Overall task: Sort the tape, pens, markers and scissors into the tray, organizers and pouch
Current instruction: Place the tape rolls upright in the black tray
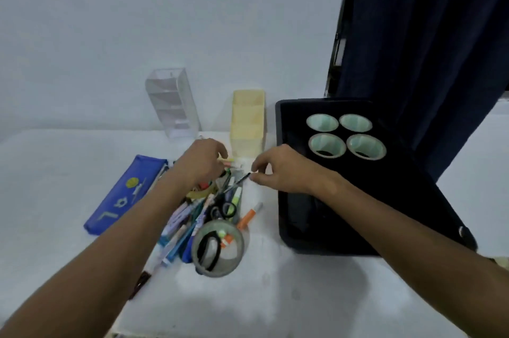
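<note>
At frame centre, the right hand pinches a dark pen – the left hand curls over the pile, its grip hidden.

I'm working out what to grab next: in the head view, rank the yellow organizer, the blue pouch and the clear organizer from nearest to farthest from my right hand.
From the right hand:
1. Yellow organizer, just behind and left.
2. Clear organizer, farther back left.
3. Blue pouch, far left, past the left hand.

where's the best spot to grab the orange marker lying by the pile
Pinch the orange marker around the middle of its barrel, coming from the right, the tray side. It lies flat on the white table with that side bare, while the pile and the mesh cup crowd its left and lower end.
</note>
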A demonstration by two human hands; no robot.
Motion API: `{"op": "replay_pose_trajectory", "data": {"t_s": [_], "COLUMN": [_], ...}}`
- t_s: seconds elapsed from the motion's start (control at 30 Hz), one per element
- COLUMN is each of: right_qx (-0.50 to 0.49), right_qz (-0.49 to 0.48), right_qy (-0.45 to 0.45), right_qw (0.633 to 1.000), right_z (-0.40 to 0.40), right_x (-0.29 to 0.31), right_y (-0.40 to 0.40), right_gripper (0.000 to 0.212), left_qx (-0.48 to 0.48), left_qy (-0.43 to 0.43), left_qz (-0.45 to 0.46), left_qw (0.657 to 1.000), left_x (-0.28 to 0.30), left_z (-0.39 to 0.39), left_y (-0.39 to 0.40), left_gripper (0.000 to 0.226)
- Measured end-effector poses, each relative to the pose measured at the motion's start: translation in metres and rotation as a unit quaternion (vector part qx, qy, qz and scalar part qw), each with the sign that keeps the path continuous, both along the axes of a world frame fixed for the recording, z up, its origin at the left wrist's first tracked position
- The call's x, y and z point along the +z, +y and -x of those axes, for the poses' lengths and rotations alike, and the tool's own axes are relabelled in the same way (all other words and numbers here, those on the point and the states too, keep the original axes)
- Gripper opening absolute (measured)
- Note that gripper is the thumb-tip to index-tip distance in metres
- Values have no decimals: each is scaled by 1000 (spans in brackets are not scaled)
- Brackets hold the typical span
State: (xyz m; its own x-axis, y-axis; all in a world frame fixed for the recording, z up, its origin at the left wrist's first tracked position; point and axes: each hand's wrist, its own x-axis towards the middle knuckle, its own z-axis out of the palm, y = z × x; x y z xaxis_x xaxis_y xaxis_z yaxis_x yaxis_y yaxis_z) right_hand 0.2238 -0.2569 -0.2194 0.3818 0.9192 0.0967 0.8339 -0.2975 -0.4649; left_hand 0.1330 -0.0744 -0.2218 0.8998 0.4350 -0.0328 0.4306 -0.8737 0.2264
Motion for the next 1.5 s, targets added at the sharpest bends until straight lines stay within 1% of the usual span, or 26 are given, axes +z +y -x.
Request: {"op": "replay_pose_trajectory", "data": {"t_s": [0.07,0.13,0.27,0.33,0.43,0.47,0.53,0.63,0.77,0.87,0.97,1.0,1.1,1.17,1.23,1.3,1.4,1.43,1.5], "right_qx": [56,94,161,186,188,185,180,173,164,129,73,54,-25,-79,-145,-197,-263,-282,-326], "right_qz": [53,95,198,236,258,262,265,259,220,172,132,120,87,72,69,89,144,164,193], "right_qy": [19,24,20,7,-8,-9,-3,7,0,10,15,15,16,16,8,13,53,62,63], "right_qw": [997,991,967,954,948,947,947,950,962,977,989,991,996,994,987,976,953,943,923], "right_z": [16,28,48,54,58,58,58,56,49,38,19,11,-15,-34,-54,-67,-80,-84,-89], "right_x": [-5,-12,-18,-18,-22,-24,-25,-26,-24,-11,9,16,38,46,50,52,54,51,44], "right_y": [19,32,53,60,65,66,68,68,66,64,55,50,22,-1,-32,-65,-116,-126,-150], "right_gripper": [29,33,43,43,43,42,39,34,25,20,20,22,35,37,33,27,27,27,27], "left_qx": [-6,-19,-10,-7,-13,-21,-34,-27,-19,-22,-26,-27,-30,-37,-74,-113,-175,-187,-215], "left_qy": [56,78,53,40,23,21,21,22,8,-30,-72,-84,-124,-150,-163,-163,-173,-167,-120], "left_qz": [2,12,24,17,-5,-16,-30,-26,-36,-41,-37,-41,-50,-37,-25,-16,-4,-1,-2], "left_qw": [998,997,998,999,1000,999,999,999,999,998,996,995,990,987,983,980,969,968,969], "left_x": [-7,-15,-28,-34,-39,-40,-42,-46,-47,-40,-22,-15,5,15,21,24,22,20,13], "left_z": [31,53,79,84,87,86,85,84,80,75,62,57,35,23,5,-10,-30,-33,-45], "left_y": [19,29,37,39,40,38,35,35,37,42,44,43,28,14,-7,-32,-71,-80,-102], "left_gripper": [25,21,27,28,40,41,40,35,27,27,27,26,23,23,24,25,24,24,25]}}
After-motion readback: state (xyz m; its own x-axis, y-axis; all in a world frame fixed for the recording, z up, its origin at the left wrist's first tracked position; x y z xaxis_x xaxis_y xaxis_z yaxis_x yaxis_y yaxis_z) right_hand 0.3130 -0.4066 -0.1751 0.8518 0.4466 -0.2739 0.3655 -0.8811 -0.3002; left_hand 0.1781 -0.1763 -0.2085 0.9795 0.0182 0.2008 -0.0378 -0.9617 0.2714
